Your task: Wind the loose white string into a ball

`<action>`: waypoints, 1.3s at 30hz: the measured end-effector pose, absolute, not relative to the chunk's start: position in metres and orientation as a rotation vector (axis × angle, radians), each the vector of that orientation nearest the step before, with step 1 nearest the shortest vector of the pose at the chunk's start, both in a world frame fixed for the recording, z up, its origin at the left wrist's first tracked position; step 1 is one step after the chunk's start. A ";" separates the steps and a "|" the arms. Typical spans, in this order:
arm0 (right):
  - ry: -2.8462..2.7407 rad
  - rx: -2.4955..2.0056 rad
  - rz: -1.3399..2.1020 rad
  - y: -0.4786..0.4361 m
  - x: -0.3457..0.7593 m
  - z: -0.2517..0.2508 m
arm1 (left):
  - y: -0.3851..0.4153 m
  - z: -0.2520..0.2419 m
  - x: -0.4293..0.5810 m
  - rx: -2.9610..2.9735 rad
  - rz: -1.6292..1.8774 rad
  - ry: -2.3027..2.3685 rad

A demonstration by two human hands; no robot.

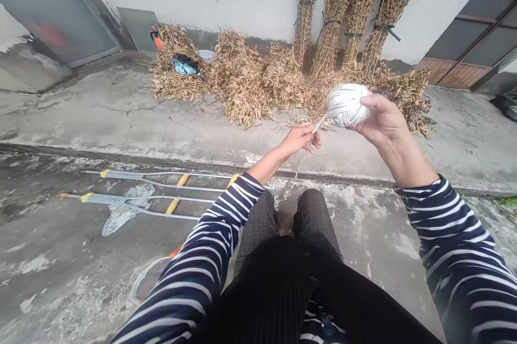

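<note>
A ball of white cord [346,106] is gripped in my right hand [382,120], with the thumb over its side and the fingers underneath. From the ball a short length of cord runs down to my left hand [299,139]. That hand pinches the strand between thumb and fingers, a little below and left of the ball. Below the left fingers a thin loose end [299,165] dangles toward the ground, with more white cord [276,201] lying near my legs.
Dried plant heaps [244,77] lie along the wall, with tied bundles [332,21] standing upright behind. A blue and black cloth item [186,65] rests on one heap. Crutches [161,175] and a clear plastic bag [125,209] lie at left. A low concrete step edge [121,158] crosses the ground.
</note>
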State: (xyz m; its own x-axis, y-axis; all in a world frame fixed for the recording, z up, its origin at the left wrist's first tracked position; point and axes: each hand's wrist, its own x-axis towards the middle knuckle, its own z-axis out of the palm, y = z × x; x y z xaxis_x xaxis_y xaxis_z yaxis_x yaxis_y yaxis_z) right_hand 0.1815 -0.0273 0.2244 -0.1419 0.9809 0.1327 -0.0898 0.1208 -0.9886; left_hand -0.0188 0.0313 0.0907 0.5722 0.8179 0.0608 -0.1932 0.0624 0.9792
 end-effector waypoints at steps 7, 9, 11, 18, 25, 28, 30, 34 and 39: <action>-1.160 -0.963 1.264 -0.022 0.181 0.228 | 0.033 0.058 -0.030 1.230 0.692 0.558; -1.108 -0.950 1.258 -0.023 0.182 0.237 | 0.033 0.043 -0.035 1.205 0.636 0.562; -1.076 -0.933 1.236 -0.022 0.184 0.249 | 0.031 0.026 -0.041 1.175 0.604 0.611; -1.070 -0.901 1.127 -0.007 0.199 0.282 | 0.019 -0.031 -0.065 1.142 0.615 0.754; -0.982 -0.863 1.051 -0.008 0.205 0.305 | 0.027 -0.059 -0.087 1.196 0.660 1.074; -1.035 -0.817 1.026 -0.012 0.208 0.319 | 0.025 -0.068 -0.102 1.237 0.661 1.192; -1.042 -0.814 1.008 -0.015 0.206 0.322 | 0.026 -0.067 -0.110 1.264 0.684 1.271; -1.064 -0.867 1.036 -0.016 0.189 0.304 | 0.045 -0.034 -0.106 1.319 0.835 1.382; -1.217 -1.004 1.220 -0.012 0.159 0.261 | 0.066 0.060 -0.063 1.429 1.082 1.171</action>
State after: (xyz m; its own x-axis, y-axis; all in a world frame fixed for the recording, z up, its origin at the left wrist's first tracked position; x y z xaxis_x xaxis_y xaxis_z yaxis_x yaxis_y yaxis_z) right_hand 0.1590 -0.0116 0.2613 -0.0537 0.9911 0.1220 -0.1240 0.1146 -0.9856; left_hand -0.0631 0.0664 0.0599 0.1460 0.9875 0.0591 0.1362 -0.0793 0.9875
